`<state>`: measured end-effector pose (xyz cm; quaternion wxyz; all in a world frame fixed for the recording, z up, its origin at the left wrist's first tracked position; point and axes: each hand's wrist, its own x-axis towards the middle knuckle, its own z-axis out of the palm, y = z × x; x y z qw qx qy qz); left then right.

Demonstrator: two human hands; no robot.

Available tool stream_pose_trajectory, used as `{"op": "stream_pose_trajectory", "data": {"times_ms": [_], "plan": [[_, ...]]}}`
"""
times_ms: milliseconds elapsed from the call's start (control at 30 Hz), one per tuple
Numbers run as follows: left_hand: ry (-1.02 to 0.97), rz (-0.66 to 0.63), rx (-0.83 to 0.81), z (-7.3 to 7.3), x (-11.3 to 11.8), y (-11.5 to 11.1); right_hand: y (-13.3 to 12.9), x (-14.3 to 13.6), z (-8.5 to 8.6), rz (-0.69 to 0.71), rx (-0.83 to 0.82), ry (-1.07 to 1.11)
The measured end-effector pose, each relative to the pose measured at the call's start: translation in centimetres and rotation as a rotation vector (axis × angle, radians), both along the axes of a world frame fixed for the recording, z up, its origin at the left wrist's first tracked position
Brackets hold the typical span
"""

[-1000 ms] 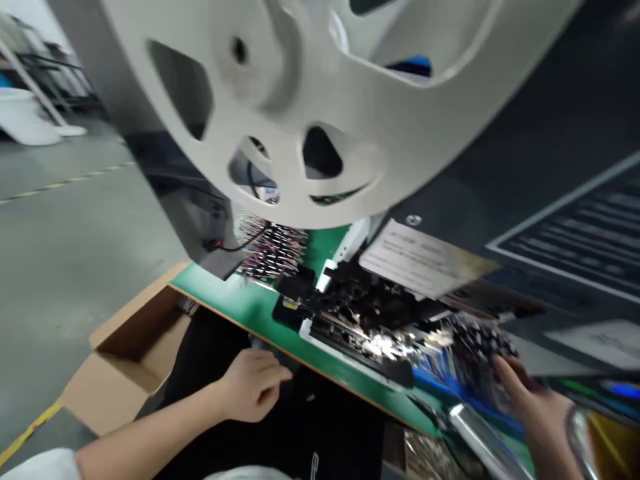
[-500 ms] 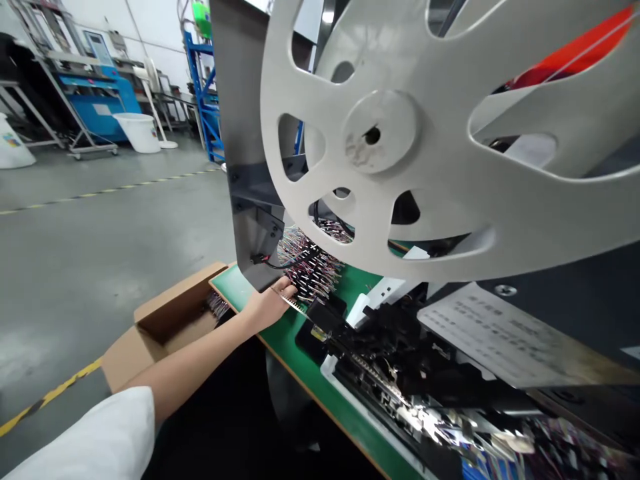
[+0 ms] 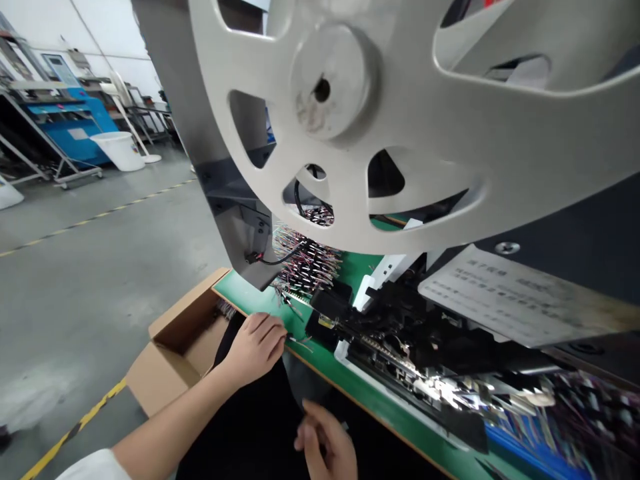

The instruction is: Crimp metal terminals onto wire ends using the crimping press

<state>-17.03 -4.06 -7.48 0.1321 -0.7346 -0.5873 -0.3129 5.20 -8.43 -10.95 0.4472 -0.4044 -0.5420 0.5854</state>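
My left hand (image 3: 257,347) is closed at the edge of the green bench top (image 3: 227,290), with its fingers pinched on a short wire (image 3: 295,339). The wire's dark sleeve and thin bare-looking ends stick out to the right over the bench. A few loose wires (image 3: 290,303) lie just beyond that hand, beside a large pile of short dark-sleeved wires (image 3: 313,267). Lower down, my right hand (image 3: 327,443) hovers over my lap, with its fingers loosely bent and apart. Nothing shows in it. To its upper right runs the machine's dark feed track (image 3: 380,353).
A big grey reel (image 3: 410,133) and a grey metal panel (image 3: 195,120) block much of the upper view. An open cardboard box (image 3: 173,373) stands at the left, below the bench edge. More wires lie in a blue tray (image 3: 530,443) at the lower right.
My left hand has drawn back from the wire pile toward the bench edge, and a wire now shows in its fingers. My right hand has come into view at the bottom. The view has shifted.
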Motion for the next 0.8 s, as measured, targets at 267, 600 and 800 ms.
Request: {"op": "stream_pose_trajectory", "data": {"times_ms": [267,600,800], "plan": [[-0.115,-0.074,0.166,-1.3,4.8,-3.9,2.3,-3.9,2.2,-0.187,-0.206,0.312],[-0.163,-0.330,0.097,0.0,8.7,-3.0,3.5,1.4,3.0,-0.216,-0.025,0.065],[-0.154,-0.442,-0.035,-0.3,9.0,-2.1,3.8,2.9,4.0,-0.139,0.050,-0.060]]}}
